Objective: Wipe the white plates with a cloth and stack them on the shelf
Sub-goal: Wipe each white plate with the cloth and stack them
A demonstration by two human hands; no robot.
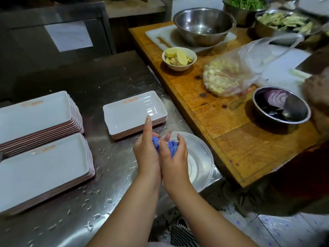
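Both hands (161,150) bunching blue cloth (172,146), left forefinger (148,124) extended

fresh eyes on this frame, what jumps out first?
Dead centre, both hands, left hand and right hand, squeeze a blue cloth above a round metal basin. Three stacks of white rectangular plates sit on the wet steel counter, two at left and one ahead. On the right, a wooden board carries bowls of cut vegetables.
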